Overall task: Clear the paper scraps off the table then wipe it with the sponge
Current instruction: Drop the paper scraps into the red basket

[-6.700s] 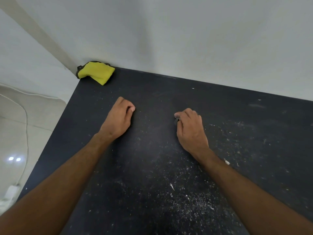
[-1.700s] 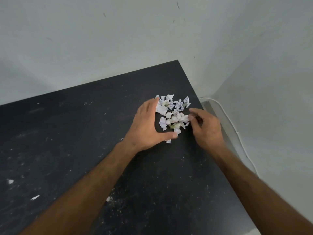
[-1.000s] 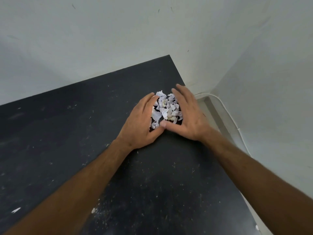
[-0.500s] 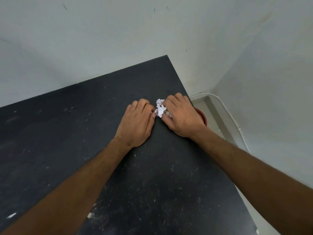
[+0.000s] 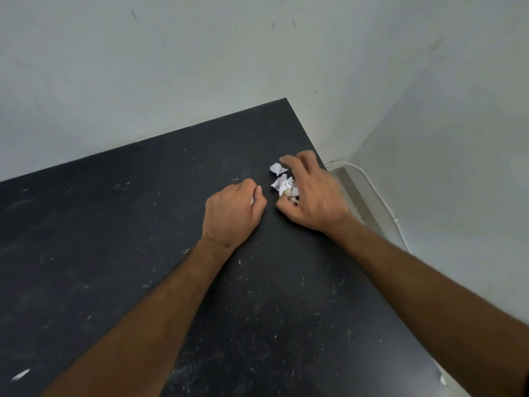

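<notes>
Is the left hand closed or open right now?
Closed: the left hand is a fist on the table, with a white bit showing at its fingers.

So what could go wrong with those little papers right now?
The paper scraps sit close to the table's right edge, so the right hand might knock some onto the floor. The closed left hand shows a bit of white and might drop it. Tiny white specks may stay behind.

Left hand (image 5: 233, 213) fisted palm-down; right hand (image 5: 313, 196) clawed, fingers spread, both forearms extended.
</notes>
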`<action>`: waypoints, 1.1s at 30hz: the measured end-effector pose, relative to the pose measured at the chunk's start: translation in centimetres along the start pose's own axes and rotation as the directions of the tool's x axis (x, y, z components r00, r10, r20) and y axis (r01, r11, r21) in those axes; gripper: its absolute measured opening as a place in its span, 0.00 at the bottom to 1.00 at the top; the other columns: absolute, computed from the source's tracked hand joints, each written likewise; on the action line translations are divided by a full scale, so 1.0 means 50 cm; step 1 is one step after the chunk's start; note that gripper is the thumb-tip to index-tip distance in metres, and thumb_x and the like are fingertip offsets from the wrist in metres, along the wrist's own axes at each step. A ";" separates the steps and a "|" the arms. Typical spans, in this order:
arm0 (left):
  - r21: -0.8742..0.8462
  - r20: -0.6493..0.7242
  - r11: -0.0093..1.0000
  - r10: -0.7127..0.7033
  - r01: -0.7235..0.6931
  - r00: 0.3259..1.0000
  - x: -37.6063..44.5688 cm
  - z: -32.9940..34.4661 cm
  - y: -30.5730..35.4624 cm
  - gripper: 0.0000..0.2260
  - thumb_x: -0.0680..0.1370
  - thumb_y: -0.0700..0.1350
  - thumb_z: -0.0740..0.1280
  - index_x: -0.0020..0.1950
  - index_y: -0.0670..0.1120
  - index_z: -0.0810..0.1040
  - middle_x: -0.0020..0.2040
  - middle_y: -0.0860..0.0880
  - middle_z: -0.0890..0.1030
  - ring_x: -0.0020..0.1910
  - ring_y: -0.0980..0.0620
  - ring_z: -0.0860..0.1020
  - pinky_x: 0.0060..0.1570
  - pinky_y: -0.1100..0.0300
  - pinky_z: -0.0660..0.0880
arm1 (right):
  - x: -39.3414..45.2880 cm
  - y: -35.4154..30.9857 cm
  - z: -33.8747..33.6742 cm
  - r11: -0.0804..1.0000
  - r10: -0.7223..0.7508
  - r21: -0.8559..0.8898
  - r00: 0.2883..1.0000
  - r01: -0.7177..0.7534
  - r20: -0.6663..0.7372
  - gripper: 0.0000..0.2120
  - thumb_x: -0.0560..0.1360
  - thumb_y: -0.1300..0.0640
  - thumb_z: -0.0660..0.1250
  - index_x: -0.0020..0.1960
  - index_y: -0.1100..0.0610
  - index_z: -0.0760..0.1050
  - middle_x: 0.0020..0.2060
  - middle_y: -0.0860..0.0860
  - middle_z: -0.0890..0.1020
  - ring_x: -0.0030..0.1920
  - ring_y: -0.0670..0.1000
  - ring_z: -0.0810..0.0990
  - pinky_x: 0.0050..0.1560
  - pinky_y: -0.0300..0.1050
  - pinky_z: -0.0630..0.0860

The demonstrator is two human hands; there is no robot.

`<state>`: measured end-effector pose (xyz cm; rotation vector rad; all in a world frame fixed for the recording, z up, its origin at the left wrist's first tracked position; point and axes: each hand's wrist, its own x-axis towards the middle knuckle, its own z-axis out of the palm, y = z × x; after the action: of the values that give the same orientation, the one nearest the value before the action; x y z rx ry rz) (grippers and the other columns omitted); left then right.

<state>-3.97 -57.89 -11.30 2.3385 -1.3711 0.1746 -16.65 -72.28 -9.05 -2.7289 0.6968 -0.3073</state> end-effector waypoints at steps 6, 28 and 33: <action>-0.026 -0.047 0.999 0.023 -0.024 0.999 0.003 -0.002 -0.002 0.13 0.80 0.47 0.62 0.36 0.46 0.73 0.28 0.50 0.73 0.27 0.51 0.71 0.27 0.58 0.64 | 0.011 -0.014 0.006 0.972 -0.014 -0.234 0.996 0.033 0.085 0.28 0.74 0.41 0.61 0.71 0.51 0.70 0.65 0.50 0.74 0.48 0.56 0.79 0.43 0.51 0.79; -0.563 0.167 0.718 -0.386 0.409 0.907 0.113 0.043 0.309 0.15 0.80 0.45 0.61 0.33 0.52 0.66 0.27 0.54 0.70 0.27 0.56 0.69 0.29 0.62 0.65 | -0.031 0.231 -0.071 0.940 0.153 0.319 0.986 -0.123 -0.069 0.19 0.75 0.42 0.60 0.45 0.58 0.75 0.39 0.55 0.80 0.38 0.58 0.78 0.37 0.46 0.71; -0.649 0.354 0.390 -0.605 0.653 0.713 0.197 0.156 0.507 0.14 0.82 0.42 0.61 0.36 0.50 0.75 0.32 0.55 0.77 0.31 0.62 0.76 0.31 0.71 0.69 | -0.026 0.452 -0.071 0.935 0.126 0.333 0.992 -0.121 0.007 0.25 0.75 0.39 0.56 0.48 0.60 0.77 0.42 0.56 0.81 0.42 0.61 0.80 0.38 0.47 0.71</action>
<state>-21.51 -79.82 -7.82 1.9248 -0.2990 -0.6012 -28.47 -91.35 -13.71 -2.3541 0.7416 -0.3784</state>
